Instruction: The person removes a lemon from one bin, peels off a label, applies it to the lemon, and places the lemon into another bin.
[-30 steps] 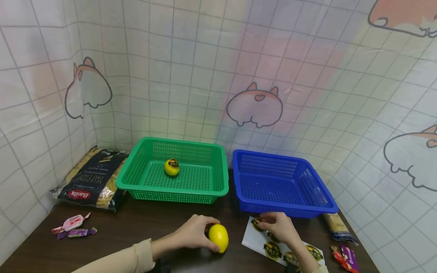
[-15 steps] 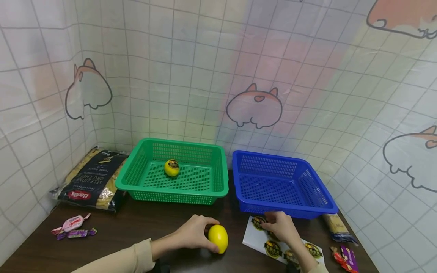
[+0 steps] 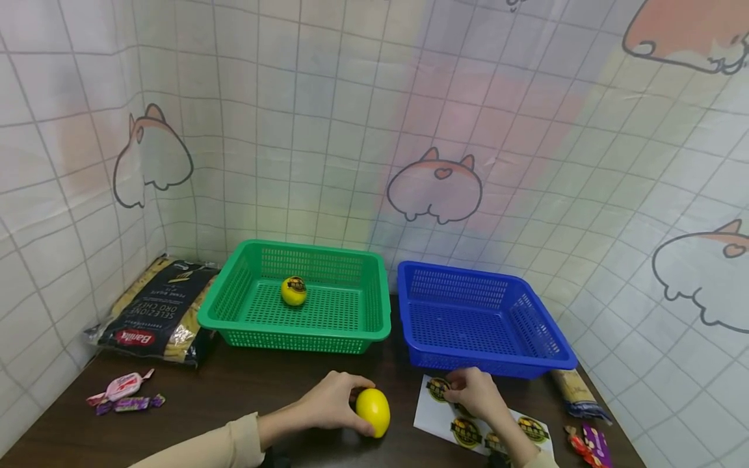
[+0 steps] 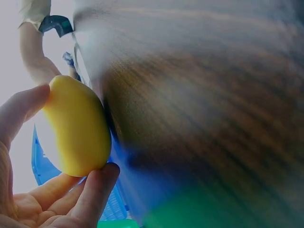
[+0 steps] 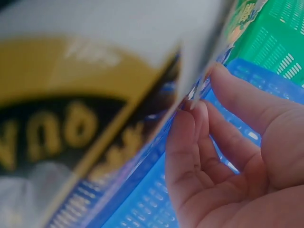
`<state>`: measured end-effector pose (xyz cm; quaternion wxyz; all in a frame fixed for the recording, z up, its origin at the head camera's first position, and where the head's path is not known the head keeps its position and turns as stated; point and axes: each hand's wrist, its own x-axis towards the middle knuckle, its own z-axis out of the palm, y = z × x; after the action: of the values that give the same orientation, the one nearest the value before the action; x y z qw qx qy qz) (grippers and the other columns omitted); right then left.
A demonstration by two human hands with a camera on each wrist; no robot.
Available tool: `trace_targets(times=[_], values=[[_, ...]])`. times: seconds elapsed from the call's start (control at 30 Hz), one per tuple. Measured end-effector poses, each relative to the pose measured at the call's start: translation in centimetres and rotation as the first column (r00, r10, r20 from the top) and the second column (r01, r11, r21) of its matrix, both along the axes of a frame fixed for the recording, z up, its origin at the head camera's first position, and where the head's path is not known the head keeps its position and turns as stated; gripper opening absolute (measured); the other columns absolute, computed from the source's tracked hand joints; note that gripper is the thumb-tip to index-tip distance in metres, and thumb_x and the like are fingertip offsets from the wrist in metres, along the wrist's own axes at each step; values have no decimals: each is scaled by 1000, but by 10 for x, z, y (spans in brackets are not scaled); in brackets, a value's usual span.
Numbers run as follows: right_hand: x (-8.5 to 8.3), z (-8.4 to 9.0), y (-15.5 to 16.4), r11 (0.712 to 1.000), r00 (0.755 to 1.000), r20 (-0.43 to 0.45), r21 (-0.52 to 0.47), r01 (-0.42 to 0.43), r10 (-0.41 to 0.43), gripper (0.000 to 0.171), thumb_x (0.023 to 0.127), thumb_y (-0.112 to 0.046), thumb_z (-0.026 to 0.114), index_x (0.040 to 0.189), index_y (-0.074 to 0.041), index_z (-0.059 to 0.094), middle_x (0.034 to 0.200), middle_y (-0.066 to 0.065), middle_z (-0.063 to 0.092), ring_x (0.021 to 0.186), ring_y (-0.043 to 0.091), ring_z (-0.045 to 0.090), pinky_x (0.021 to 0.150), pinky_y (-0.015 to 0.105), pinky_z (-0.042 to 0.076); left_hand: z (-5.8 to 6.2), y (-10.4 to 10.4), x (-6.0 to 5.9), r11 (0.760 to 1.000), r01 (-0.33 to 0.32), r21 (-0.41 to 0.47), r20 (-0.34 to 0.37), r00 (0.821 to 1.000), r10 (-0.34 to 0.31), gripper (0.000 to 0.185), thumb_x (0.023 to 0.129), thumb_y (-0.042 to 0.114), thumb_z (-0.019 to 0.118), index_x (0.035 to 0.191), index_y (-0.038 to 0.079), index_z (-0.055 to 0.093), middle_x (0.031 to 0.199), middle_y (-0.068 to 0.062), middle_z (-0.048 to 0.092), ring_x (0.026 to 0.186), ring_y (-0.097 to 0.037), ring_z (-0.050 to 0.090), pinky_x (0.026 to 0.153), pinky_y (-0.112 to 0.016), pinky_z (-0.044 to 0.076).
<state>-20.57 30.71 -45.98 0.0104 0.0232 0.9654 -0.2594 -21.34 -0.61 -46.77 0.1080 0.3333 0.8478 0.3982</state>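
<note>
**Lemon held steady while fingers work at a sticker's edge**

The left hand (image 3: pixel 336 406) grips a plain yellow lemon (image 3: pixel 372 411) against the dark worktop (image 3: pixel 251 390), thumb on one end and fingers curled under the other, as the left wrist view shows. It sits in the same spot as a second ago, in front of the gap between the two baskets.

What has moved is the right hand (image 3: pixel 474 393). It has crept a little farther onto the white sticker sheet (image 3: pixel 430 422), and its fingertips now pinch at the edge of the round black-and-gold sticker (image 3: pixel 439 389) nearest the blue basket (image 3: pixel 486 322). The right wrist view shows thumb and fingers closed on the sheet's edge at close range. Whether the sticker has begun to lift cannot be told. I judge the peeling to be just starting, with the lemon waiting for its label.

The blue basket is empty. A second lemon (image 3: pixel 294 290), already wearing a sticker, lies in the green basket (image 3: pixel 295 299), unchanged. The head camera has tilted slightly, so everything sits a touch lower in view than before.
</note>
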Motion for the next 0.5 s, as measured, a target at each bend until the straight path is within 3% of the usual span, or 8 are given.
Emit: trace_targets(times=[0.5], values=[[3,5,-6,999,1000,3,51,10,-10,12,80,-17,80,82,-10,70,75,-1,69,67,12,61,59,31,48,-3,1,-3,1000,5,1,19,1000,-5,69,66,45,87,121,7,70,112,-2,75,85,4,61,75,-17,52]])
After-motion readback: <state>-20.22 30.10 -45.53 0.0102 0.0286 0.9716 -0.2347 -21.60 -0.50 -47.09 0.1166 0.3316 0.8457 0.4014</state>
